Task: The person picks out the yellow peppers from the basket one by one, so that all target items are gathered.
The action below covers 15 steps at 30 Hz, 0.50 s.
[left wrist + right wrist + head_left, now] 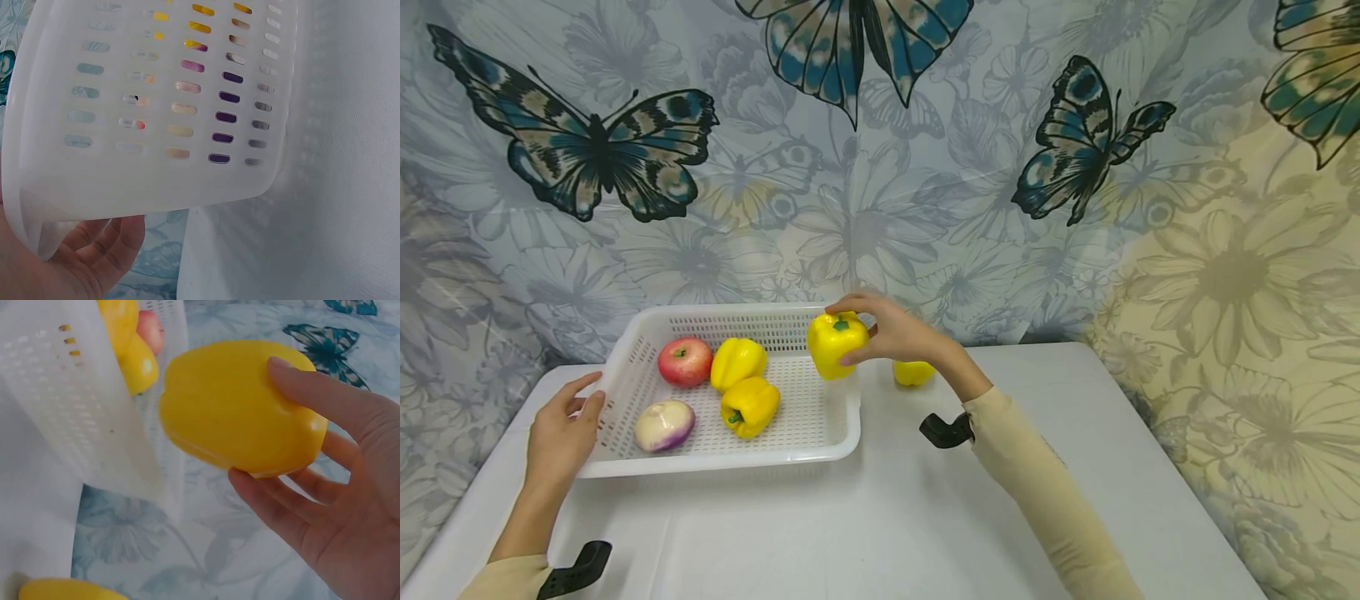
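Right hand: here it is, the right hand [891, 329] pinching a yellow pepper [835, 346] between thumb and fingertips; a light, even squeeze should do, for that skin looks slick.
Held pepper: up at the basket's right end, clear of the bench [790, 533], stem showing in the head view; best carried well above the rim so it doesn't clip the wall.
Left hand: over at the other end, the left hand [561, 433] grips the basket [715, 461] by its rim, a good brace if the right side gets a knock.
Inside: two yellow peppers [739, 364] [750, 407] touching, an apple [686, 362] and a purple-and-white vegetable [665, 426] to their left; the bare floor on the right offers the safest room for manoeuvre.
Loose pepper: another yellow pepper [913, 372] sits just beyond the basket, partly behind the right wrist, so the forearm needs care there.
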Available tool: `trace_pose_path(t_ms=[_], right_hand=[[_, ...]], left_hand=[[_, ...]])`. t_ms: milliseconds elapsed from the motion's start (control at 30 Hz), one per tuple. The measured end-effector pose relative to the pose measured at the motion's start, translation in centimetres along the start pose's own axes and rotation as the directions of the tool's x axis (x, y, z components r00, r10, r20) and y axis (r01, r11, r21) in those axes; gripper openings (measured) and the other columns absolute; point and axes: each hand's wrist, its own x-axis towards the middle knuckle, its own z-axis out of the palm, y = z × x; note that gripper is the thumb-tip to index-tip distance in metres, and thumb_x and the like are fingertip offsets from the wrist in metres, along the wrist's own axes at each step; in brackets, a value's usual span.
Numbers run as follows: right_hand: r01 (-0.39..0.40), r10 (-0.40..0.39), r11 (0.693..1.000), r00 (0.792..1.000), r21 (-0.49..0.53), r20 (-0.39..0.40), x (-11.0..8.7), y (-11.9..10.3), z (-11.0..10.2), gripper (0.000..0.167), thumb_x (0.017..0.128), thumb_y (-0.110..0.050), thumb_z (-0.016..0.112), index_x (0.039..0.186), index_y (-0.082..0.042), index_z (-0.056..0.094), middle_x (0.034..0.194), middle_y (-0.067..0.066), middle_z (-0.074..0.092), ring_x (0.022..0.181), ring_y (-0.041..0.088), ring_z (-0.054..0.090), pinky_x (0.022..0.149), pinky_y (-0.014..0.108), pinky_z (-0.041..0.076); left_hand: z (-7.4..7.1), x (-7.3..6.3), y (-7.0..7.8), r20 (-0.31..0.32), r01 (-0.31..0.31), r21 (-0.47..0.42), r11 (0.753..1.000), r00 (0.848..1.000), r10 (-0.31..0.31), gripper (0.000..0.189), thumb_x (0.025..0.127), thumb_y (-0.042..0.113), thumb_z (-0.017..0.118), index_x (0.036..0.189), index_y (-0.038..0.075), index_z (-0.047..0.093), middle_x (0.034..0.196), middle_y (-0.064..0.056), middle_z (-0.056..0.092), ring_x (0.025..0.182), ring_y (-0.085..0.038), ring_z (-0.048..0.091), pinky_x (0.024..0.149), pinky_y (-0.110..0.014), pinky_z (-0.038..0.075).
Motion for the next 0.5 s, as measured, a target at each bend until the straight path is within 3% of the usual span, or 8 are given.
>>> trace_pose_path(t_ms=[500], right_hand=[[-0.023,0.024,0.999,0.996,0.023,-0.081,-2.4,1.8,-2.1,0.071,0.076,-0.011,0.084,0.140,-0.007,0.053,0.145,0.010,0.044,0.131,0.028,0.042,0.095,0.048,0.047]], left_hand=[[0.0,0.1,0.0,0.001,0.014,0.007,1.000,1.000,-0.014,0.049,0.105,0.027,0.041,0.149,0.006,0.040,0.119,-0.032,0.058,0.070,-0.005,0.052,0.057,-0.026,0.039]])
